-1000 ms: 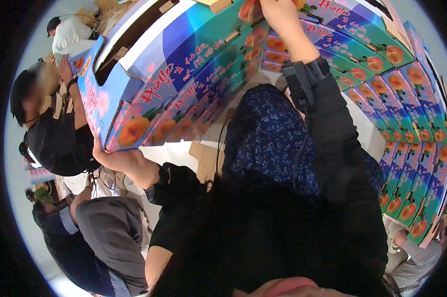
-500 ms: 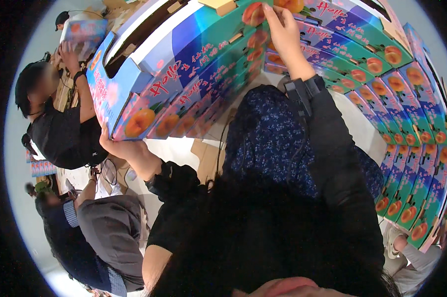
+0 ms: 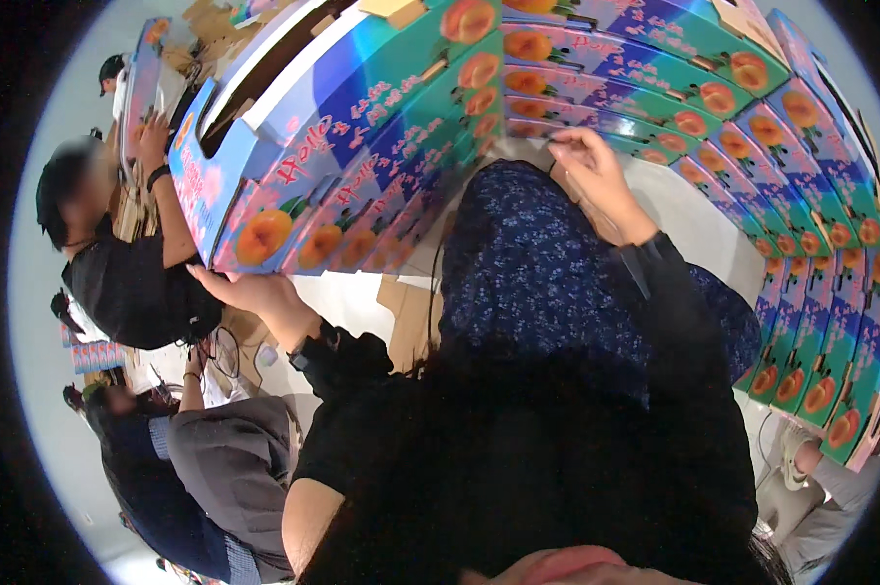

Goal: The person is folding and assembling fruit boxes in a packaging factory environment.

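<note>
A tall stack of peach-printed cardboard cartons in pink, blue and green stands in front of me on the left. Its top carton (image 3: 332,136) has an open slot along its upper side. My left hand (image 3: 259,300) lies at that carton's near lower-left corner, digits stretched out and touching it, partly hidden by it. Away from the cartons, my right hand (image 3: 601,185) hovers over my dark blue floral skirt (image 3: 537,263). Its fingers are loosely bent and apart, with nothing visible in them.
More stacked cartons (image 3: 645,93) stand ahead, and further stacks (image 3: 801,322) line the right side. One person in black (image 3: 133,283) handles a carton at the far left; another person (image 3: 215,468) bends over nearer me. Flat brown cardboard (image 3: 406,317) lies on the floor.
My right hand has left the top carton's right end and come down toward me above the skirt. My left hand stays by the lower corner. The person at left has turned their carton upright.
</note>
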### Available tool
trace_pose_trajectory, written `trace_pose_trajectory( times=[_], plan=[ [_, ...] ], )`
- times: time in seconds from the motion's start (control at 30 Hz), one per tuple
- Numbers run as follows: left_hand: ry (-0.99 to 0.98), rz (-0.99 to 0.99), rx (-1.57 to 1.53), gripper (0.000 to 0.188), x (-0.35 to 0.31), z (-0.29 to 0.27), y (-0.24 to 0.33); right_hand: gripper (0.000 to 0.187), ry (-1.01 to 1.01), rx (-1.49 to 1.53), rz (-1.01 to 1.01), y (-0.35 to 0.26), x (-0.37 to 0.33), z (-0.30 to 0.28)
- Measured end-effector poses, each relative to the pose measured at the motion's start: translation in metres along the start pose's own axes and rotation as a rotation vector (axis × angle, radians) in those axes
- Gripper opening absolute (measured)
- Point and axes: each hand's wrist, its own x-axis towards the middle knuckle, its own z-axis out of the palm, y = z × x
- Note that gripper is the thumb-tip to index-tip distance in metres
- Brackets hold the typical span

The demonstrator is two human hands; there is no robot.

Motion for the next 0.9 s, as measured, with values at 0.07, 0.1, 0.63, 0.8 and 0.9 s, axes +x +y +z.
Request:
trace_pose_trajectory(
  times=[0.07, 0.1, 0.63, 0.8, 0.9],
  plan=[
    [0.015, -0.022, -0.042, 0.062, -0.006, 0.004, -0.013, 0.024, 0.018, -0.053, 0.001, 0.021, -0.024, -0.039],
    [0.01, -0.006, -0.014, 0.06, -0.005, 0.0, -0.02, 0.022, 0.004, -0.095, 0.001, 0.031, -0.036, -0.055],
    [-0.304, -0.191, 0.217, 0.046, 0.04, -0.148, -0.158, 0.02, 0.111, -0.099, 0.331, 0.051, -0.103, -0.13],
    [-0.253, -0.259, 0.108, 0.046, 0.05, -0.161, -0.167, 0.018, 0.001, -0.137, 0.33, 0.067, -0.106, -0.127],
    [-0.228, -0.277, 0.073, 0.046, 0.056, -0.181, -0.174, 0.017, -0.004, -0.134, 0.311, 0.07, -0.105, -0.123]
  ],
)
